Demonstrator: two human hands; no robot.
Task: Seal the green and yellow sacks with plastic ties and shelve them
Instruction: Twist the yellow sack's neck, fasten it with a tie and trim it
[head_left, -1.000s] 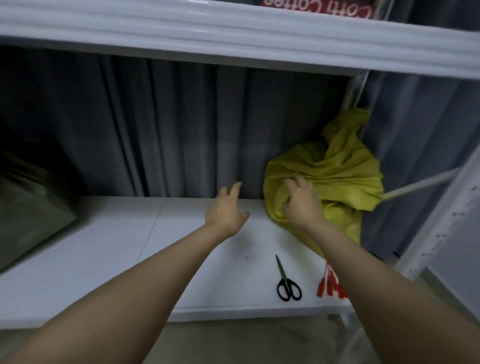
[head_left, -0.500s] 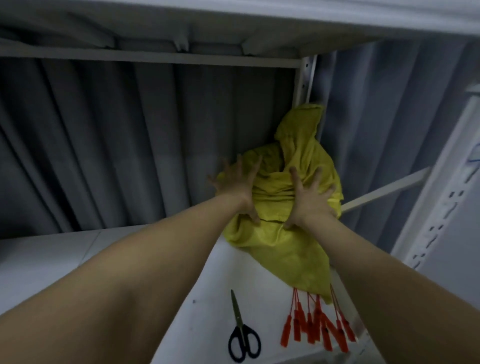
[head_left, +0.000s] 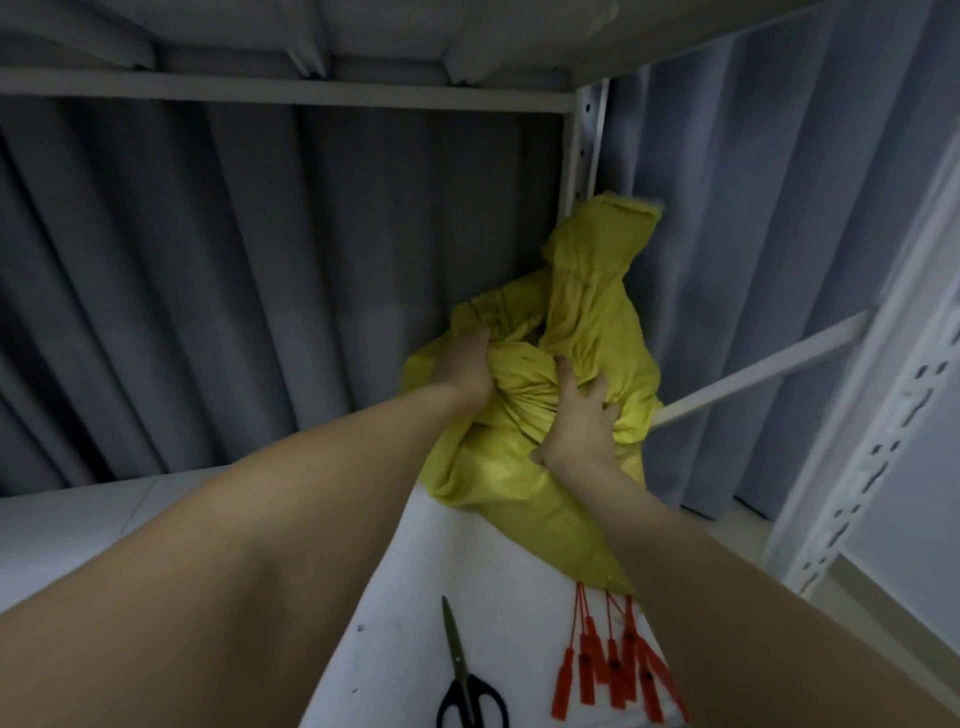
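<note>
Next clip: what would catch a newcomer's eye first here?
The yellow sack at the back right of the white shelf, against the grey curtain, stands out most. Both hands grip its bunched cloth: the left hand on its left side, the right hand lower down. Near the front edge lie black scissors and, to their right, a bunch of red ties.

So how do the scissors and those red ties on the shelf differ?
The scissors are a single tool, black-handled with a dull metal blade; the red plastic ties are many thin strips in a fanned bunch. The scissors lie clear of the yellow sack, while the ties' upper ends run up to the sack's lower edge. Both lie untouched on the white shelf, since the left hand and right hand grip the sack.
</note>
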